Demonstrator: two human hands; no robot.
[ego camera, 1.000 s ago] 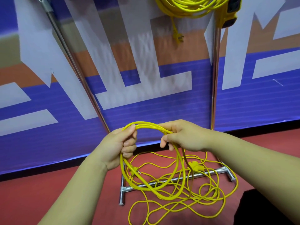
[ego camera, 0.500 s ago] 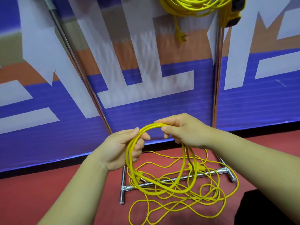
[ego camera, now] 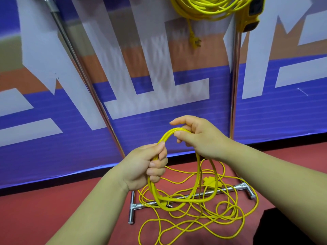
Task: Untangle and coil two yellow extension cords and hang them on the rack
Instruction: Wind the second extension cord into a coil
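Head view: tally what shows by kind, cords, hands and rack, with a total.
Yellow extension cords: 2 (coiled cord hanging up top, loose cord gripped by both hands)
Bare hands: 2 (left hand, right hand)
Chrome metal rack: 1
Total: 5

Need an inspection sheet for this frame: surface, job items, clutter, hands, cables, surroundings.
Surface: red floor, with loose cord lying on it.
Job's things: first cord is coiled and hangs at the top of the rack; second cord is partly coiled.
Clutter: dark shape at bottom right, unidentifiable.
Hands: left hand grips the coil's loops; right hand holds the coil's top.
Cables: the uncoiled length lies tangled over the rack's base.
Surroundings: blue, white and orange banner behind the rack.
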